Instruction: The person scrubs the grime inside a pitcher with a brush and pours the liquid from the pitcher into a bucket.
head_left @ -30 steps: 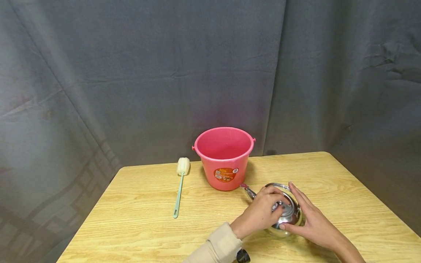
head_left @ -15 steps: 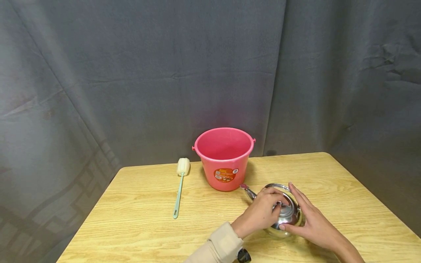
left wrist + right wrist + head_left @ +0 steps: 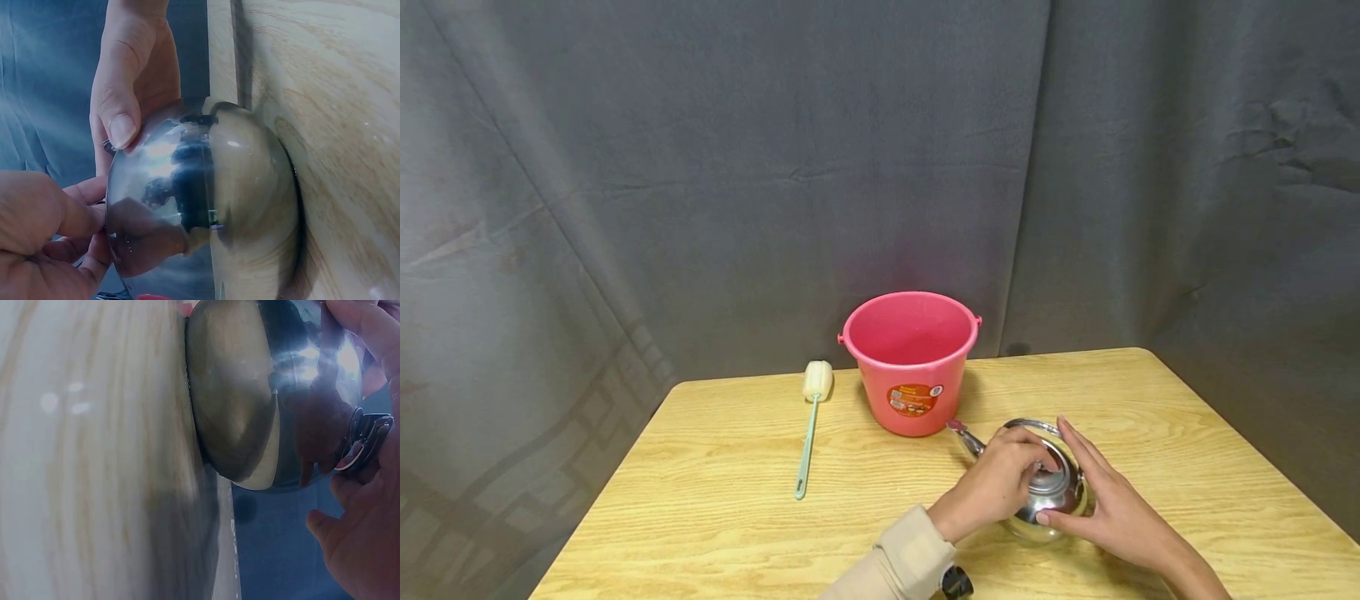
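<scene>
A shiny metal kettle (image 3: 1060, 501) stands upright on the table, its spout towards the bucket. My left hand (image 3: 994, 485) reaches over it from the left and pinches the knob of its lid (image 3: 1049, 482) on top. In the left wrist view those fingertips sit right at the crown of the rounded kettle (image 3: 165, 181). From the other side my right hand (image 3: 1111, 505) holds the kettle, thumb against the near wall and fingers along the far side. The right wrist view shows its fingers beside the bracket (image 3: 370, 434) of the carrying handle.
A pink bucket (image 3: 880, 392) with an orange label stands behind the kettle, close to the spout tip. Left of it lies a sponge brush (image 3: 808, 442) with a pale green handle. Grey curtains hang beyond the far edge of the wooden table (image 3: 715, 500).
The lid has shifted slightly under my left fingers, and more of its top shows now. Kettle, right hand, bucket and brush have stayed in place.
</scene>
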`<state>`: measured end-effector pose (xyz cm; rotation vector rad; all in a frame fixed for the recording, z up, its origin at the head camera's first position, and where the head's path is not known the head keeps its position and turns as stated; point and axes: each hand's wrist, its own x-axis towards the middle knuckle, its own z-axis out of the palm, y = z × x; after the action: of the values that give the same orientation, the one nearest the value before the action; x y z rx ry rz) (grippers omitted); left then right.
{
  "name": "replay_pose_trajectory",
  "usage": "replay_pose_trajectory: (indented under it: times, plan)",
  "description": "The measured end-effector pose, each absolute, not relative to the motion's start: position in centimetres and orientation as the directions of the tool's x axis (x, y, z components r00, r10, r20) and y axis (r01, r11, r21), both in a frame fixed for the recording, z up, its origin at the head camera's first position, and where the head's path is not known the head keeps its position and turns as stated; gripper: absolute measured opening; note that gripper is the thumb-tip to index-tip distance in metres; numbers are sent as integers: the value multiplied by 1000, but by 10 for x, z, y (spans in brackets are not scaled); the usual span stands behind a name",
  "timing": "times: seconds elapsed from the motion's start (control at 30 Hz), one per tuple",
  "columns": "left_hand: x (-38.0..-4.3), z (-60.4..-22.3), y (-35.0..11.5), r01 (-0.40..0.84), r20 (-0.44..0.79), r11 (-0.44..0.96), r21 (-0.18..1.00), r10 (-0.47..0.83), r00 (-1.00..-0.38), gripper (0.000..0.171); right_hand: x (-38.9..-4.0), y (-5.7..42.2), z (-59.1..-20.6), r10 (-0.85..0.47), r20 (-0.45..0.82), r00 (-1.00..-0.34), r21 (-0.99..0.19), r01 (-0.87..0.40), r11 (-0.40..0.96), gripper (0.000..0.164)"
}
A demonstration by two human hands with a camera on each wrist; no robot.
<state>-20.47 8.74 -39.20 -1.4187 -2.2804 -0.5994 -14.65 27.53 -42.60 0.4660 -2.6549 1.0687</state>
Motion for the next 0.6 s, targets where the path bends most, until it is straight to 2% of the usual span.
replay_pose_trajectory:
  times: [0.27, 0.6]
  plan:
    - [-206, -390, 86, 902, 501, 400, 162, 754, -425, 25, -147, 276, -425, -212, 330, -920, -626, -382, 680, 112]
    - [-207, -390, 86, 913, 513, 373, 166, 758, -403, 26, -146, 276, -424, -206, 319, -925, -629, -369, 685, 113]
